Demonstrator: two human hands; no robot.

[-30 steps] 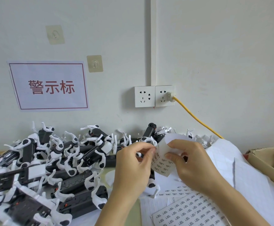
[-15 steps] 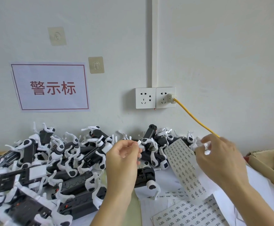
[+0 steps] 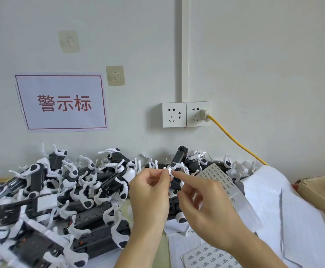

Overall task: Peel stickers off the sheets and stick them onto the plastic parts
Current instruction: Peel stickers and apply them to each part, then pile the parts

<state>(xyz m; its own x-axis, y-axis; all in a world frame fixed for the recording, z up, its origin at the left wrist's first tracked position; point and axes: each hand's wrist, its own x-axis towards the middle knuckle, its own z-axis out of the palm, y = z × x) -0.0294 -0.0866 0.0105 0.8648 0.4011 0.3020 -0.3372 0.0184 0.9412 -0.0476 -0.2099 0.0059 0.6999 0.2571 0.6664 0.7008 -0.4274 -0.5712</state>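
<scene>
My left hand (image 3: 150, 196) pinches a small white sticker (image 3: 169, 171) between thumb and fingertips, held up in front of the pile of black and white plastic parts (image 3: 92, 192). My right hand (image 3: 208, 207) is just right of it, index finger stretched out with its tip touching the sticker; its other fingers are loosely curled. A printed sticker sheet (image 3: 220, 179) lies slanted behind my right hand, partly hidden by it. Another sticker sheet (image 3: 210, 256) lies at the bottom edge.
White backing papers (image 3: 297, 213) are heaped at the right, beside a cardboard box (image 3: 324, 188). A yellow cable (image 3: 235, 144) runs from the wall socket (image 3: 185, 114) down behind the papers. A red-lettered sign (image 3: 61, 102) hangs on the wall.
My right hand let go of the sticker sheet's far end and came back left to the sticker in my left hand. The sheet now lies behind it.
</scene>
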